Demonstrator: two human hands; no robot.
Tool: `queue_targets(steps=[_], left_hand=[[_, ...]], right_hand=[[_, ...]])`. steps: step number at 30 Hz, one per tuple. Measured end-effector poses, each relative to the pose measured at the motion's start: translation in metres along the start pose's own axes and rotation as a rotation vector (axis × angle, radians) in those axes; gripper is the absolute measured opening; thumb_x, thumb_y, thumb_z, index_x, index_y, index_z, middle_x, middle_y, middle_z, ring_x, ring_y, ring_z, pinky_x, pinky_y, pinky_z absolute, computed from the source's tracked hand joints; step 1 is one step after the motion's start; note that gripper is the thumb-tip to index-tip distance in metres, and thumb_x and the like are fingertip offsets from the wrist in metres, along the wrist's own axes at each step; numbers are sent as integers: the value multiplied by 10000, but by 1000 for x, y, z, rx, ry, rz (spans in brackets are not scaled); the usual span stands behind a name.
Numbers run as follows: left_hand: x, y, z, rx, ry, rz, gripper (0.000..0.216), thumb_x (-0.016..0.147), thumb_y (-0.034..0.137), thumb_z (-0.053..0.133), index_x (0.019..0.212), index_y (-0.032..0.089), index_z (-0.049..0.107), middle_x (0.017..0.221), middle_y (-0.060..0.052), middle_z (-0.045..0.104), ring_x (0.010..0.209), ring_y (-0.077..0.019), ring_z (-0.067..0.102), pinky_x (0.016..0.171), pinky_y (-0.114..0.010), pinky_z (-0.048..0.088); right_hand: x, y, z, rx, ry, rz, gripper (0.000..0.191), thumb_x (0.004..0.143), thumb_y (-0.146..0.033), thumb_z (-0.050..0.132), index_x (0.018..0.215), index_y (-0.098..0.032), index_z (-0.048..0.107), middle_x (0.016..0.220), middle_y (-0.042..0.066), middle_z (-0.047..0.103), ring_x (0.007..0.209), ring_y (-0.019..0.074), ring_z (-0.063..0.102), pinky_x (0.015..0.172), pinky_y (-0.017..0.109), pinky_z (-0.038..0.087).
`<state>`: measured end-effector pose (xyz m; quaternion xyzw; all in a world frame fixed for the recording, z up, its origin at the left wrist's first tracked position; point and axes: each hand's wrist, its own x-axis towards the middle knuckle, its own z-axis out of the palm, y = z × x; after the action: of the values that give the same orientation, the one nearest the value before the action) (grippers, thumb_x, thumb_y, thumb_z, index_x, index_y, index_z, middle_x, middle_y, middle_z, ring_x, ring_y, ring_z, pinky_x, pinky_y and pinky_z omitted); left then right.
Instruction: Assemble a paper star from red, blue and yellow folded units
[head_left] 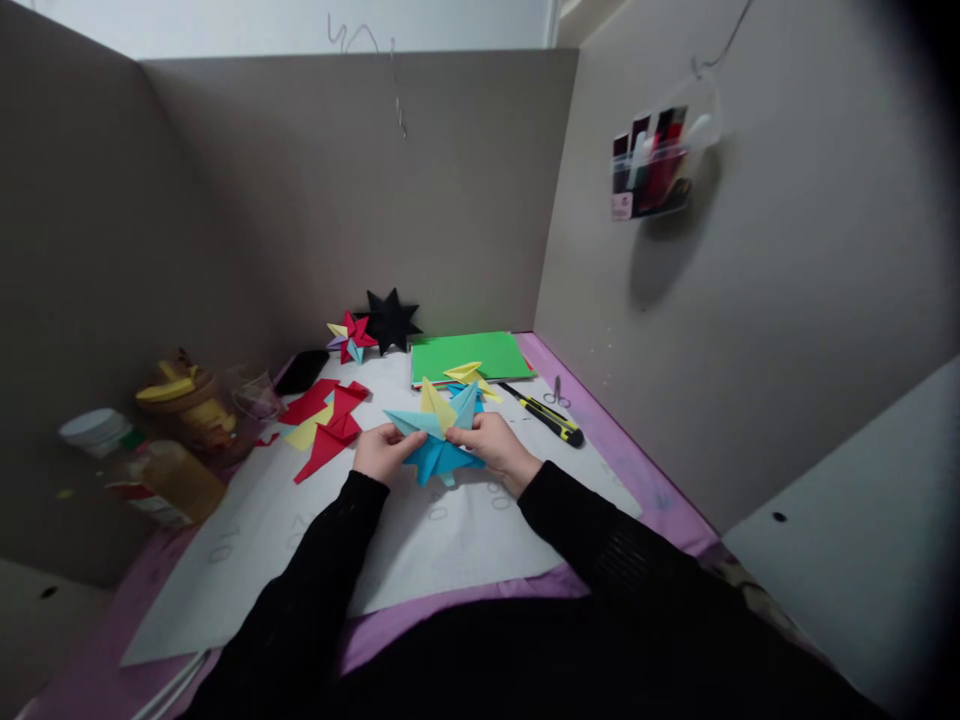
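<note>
Between my two hands is a folded paper star (pixel 437 450) in light blue, darker blue and pale yellow, held just over the white sheet. My left hand (pixel 382 450) pinches its left side, thumb on top. On the other side, my right hand (pixel 496 448) grips the star near its middle, with the thumb pressed on the paper and the other fingers partly hidden. Just behind the star lie yellow folded pieces (pixel 469 374). To the left of my left hand rest red folded pieces (pixel 334 436) and a pale yellow paper (pixel 309 430).
Behind stand a black paper star (pixel 392 320) and a smaller multicoloured star (pixel 351 337), beside green paper (pixel 472 357). A yellow-black cutter (pixel 551 420) and small scissors (pixel 557 393) lie right. At left are a phone (pixel 302 371), a plastic cup (pixel 255 393) and a bottle (pixel 176 480).
</note>
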<state>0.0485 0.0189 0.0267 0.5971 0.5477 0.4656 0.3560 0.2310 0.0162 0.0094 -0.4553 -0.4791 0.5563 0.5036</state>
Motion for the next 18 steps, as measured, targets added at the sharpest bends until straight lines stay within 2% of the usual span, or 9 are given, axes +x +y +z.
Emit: queue_targets(steps=[3, 8, 11, 13, 18], left_hand=[[-3, 5, 1, -15, 5, -36, 359, 514, 460, 753, 506, 144, 581, 440, 38, 498, 437, -83, 420, 433, -198, 347], [-6, 9, 1, 14, 17, -18, 401, 524, 460, 752, 441, 159, 500, 408, 53, 442, 423, -75, 391, 413, -194, 315], [-5, 6, 2, 39, 11, -15, 417, 517, 472, 755, 442, 153, 496, 403, 58, 431, 419, -72, 386, 408, -193, 308], [-3, 2, 2, 25, -1, -17, 406, 531, 482, 747, 473, 143, 531, 418, 53, 454, 426, -73, 400, 416, -192, 320], [7, -7, -4, -120, -29, -11, 365, 548, 463, 753, 625, 124, 642, 519, 14, 583, 504, -99, 509, 513, -212, 427]], right_hand=[[-4, -5, 4, 60, -30, 20, 386, 461, -372, 816, 695, -100, 675, 625, 33, 656, 557, 149, 571, 565, 290, 458], [-7, -4, 7, 225, -184, -17, 535, 500, -291, 815, 995, -160, 660, 895, 63, 708, 789, 215, 653, 731, 363, 514], [-5, -1, 6, 249, -249, -48, 517, 512, -241, 812, 999, -166, 652, 931, 66, 706, 841, 228, 657, 802, 396, 512], [-5, -1, 5, 216, -233, -57, 504, 512, -232, 809, 987, -162, 655, 944, 73, 705, 856, 237, 655, 816, 405, 510], [-4, -6, 1, 137, -88, -58, 490, 497, -259, 810, 953, -148, 667, 948, 90, 705, 859, 248, 648, 802, 414, 510]])
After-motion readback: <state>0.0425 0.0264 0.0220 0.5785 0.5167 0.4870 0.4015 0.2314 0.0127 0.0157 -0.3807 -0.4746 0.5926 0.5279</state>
